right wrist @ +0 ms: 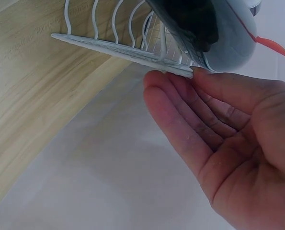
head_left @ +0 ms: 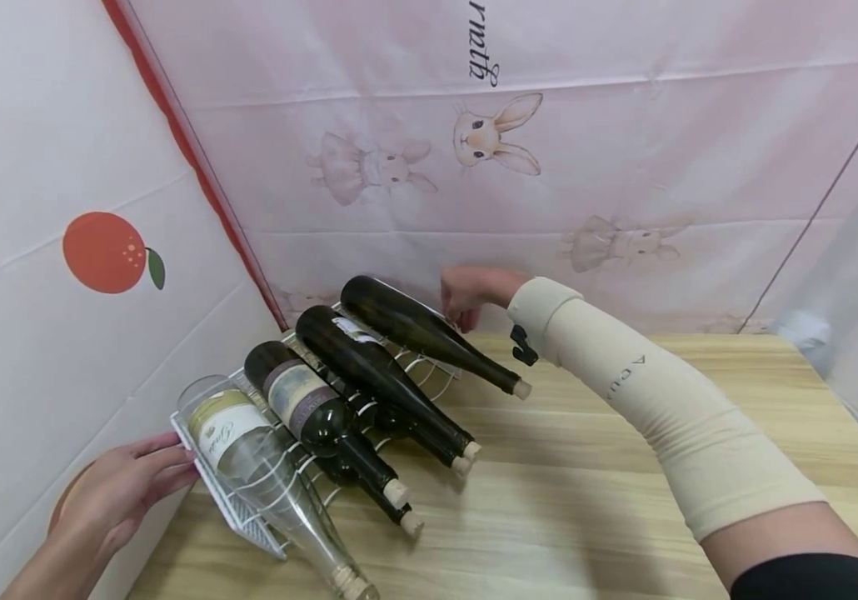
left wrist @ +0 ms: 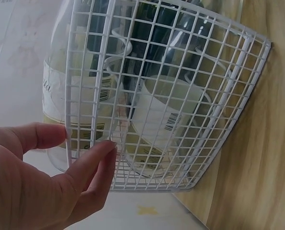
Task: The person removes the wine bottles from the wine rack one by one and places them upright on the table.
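A white wire wine rack [head_left: 225,502] stands on the table, holding corked bottles in two layers. My left hand [head_left: 117,492] pinches the rack's near left end; in the left wrist view its thumb lies at the rim and its fingertips touch the mesh [left wrist: 149,96]. At the far end my right hand [head_left: 468,293] pinches the rack's edge between thumb and fingers, beside a dark bottle [head_left: 421,325]. Along the top lie a clear bottle with a white label [head_left: 230,429], a dark bottle with a patterned label [head_left: 301,400] and another dark bottle [head_left: 376,362]. Lower bottles are partly hidden.
The wooden table [head_left: 534,500] extends in front and to the right. A pink wall covering with rabbits [head_left: 496,137] rises behind the rack, and a white one with a printed orange fruit [head_left: 104,252] stands at left. Bottle necks jut out past the rack's front.
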The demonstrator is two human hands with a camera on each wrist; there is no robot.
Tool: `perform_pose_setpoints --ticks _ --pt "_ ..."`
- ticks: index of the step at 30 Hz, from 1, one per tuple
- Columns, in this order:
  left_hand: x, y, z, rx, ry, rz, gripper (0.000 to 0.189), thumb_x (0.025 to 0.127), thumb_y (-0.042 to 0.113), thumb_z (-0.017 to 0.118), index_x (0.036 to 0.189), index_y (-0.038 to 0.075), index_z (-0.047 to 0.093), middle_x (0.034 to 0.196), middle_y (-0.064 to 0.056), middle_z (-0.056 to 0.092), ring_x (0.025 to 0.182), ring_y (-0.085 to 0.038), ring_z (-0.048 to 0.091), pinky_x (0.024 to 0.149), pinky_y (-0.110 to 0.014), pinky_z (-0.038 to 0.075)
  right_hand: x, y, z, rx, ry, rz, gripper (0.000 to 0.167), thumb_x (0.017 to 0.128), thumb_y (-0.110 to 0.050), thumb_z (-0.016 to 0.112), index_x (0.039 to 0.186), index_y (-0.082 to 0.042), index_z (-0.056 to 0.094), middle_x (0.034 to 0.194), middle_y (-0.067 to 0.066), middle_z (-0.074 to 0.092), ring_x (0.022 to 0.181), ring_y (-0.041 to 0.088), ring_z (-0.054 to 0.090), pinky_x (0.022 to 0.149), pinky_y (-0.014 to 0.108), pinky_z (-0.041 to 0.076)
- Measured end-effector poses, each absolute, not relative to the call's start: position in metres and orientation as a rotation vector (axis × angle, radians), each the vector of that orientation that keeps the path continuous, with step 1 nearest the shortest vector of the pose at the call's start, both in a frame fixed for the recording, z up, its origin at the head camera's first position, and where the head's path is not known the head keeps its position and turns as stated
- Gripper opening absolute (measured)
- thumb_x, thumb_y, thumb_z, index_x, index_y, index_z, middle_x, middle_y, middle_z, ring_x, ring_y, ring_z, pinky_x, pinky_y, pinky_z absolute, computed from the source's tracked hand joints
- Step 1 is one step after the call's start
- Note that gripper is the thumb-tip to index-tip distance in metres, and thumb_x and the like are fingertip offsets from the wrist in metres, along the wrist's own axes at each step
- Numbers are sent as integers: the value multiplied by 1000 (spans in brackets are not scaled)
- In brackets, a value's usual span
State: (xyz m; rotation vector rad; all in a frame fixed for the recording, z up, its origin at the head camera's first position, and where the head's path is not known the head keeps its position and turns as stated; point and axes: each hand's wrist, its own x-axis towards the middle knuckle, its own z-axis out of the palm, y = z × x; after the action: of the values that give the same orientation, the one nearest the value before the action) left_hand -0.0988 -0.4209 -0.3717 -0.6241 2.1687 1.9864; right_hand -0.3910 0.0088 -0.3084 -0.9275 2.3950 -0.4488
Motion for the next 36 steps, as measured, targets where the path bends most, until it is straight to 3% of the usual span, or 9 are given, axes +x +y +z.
perform_pose_setpoints --ticks 15,27,36 --pt "-111 -420 -366 -629 2201 1865 93 97 12 72 158 -17 9 95 16 67 91 -7 77 91 -29 63 -383 25 -307 -866 2359 -460 20 99 -1 59 102 2 78 94 19 80 87 32 80 81 39 67" --pt "-120 -415 -365 -569 2221 1896 84 98 3 66 156 -21 10 92 14 69 86 -7 77 87 -26 64 -375 40 -311 -851 2334 -506 19 97 -2 60 103 5 77 99 24 79 91 35 79 82 38 66" --pt "-131 -415 -361 -571 2287 1799 81 100 8 65 156 -18 13 97 15 64 87 -5 76 88 -26 63 -373 44 -316 -829 2358 -594 18 93 3 60 98 7 77 94 25 79 84 31 79 81 35 67"
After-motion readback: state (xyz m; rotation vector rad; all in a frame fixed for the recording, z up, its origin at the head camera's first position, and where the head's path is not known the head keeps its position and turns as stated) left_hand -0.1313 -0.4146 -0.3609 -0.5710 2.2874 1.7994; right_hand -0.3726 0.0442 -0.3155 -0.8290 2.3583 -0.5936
